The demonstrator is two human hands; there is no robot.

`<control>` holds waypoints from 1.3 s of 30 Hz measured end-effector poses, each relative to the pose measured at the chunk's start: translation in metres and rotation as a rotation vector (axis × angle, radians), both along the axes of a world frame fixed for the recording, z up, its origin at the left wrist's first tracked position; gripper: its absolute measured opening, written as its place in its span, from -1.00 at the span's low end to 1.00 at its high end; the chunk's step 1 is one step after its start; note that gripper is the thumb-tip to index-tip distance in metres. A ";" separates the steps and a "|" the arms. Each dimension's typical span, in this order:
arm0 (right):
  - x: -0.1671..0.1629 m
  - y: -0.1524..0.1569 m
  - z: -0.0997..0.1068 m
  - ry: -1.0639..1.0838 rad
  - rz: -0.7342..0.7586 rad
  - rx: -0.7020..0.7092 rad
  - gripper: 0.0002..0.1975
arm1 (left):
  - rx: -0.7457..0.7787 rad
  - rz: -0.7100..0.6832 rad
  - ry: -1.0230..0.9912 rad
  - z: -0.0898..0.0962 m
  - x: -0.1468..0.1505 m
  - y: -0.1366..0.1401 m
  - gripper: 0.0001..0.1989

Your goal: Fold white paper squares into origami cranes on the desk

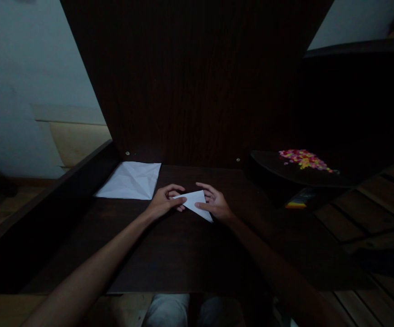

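Note:
A small white folded paper (pixel 194 198), triangular in outline, is held between both hands above the dark desk. My left hand (pixel 165 200) pinches its narrow left end, thumb on top and fingers curled behind. At the wider right side, my right hand (pixel 214 202) grips it with the thumb pressed on its face and the fingers behind. Left of my hands, white square sheets of paper (pixel 132 180) with crease lines lie flat on the desk, close to the left side panel.
The dark wooden desk (pixel 142 254) has a raised left side panel (pixel 47 213) and a tall back panel (pixel 197 91). On a rounded shelf (pixel 268 163) at the right lies a heap of small pink, red and yellow pieces (pixel 306 160). Something yellow (pixel 295 205) shows beneath that shelf.

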State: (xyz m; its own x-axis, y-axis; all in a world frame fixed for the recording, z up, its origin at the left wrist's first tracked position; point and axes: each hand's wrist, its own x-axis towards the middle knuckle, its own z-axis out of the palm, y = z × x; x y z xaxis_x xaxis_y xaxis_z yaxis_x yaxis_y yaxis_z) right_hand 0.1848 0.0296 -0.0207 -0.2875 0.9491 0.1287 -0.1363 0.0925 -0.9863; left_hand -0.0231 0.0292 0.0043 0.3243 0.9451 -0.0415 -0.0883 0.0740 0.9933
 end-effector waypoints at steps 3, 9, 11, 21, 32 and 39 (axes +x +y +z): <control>-0.003 -0.002 0.001 0.000 -0.002 0.013 -0.24 | -0.031 -0.093 0.078 0.002 -0.001 -0.001 -0.52; -0.009 -0.006 0.004 -0.015 -0.005 -0.065 -0.46 | 0.035 -0.026 0.126 0.006 -0.003 -0.002 -0.61; -0.010 -0.006 0.004 -0.048 -0.018 -0.081 -0.58 | 0.056 0.023 0.130 0.007 -0.004 -0.001 -0.62; -0.010 -0.007 0.004 -0.047 -0.111 -0.049 -0.59 | 0.085 0.087 0.145 0.007 -0.005 0.000 -0.64; -0.003 -0.006 0.010 -0.097 -0.094 -0.052 -0.62 | 0.049 0.142 0.080 0.010 -0.010 0.004 -0.54; -0.003 -0.005 0.012 -0.185 -0.077 0.023 -0.62 | 0.020 -0.136 0.144 0.010 -0.009 -0.002 -0.63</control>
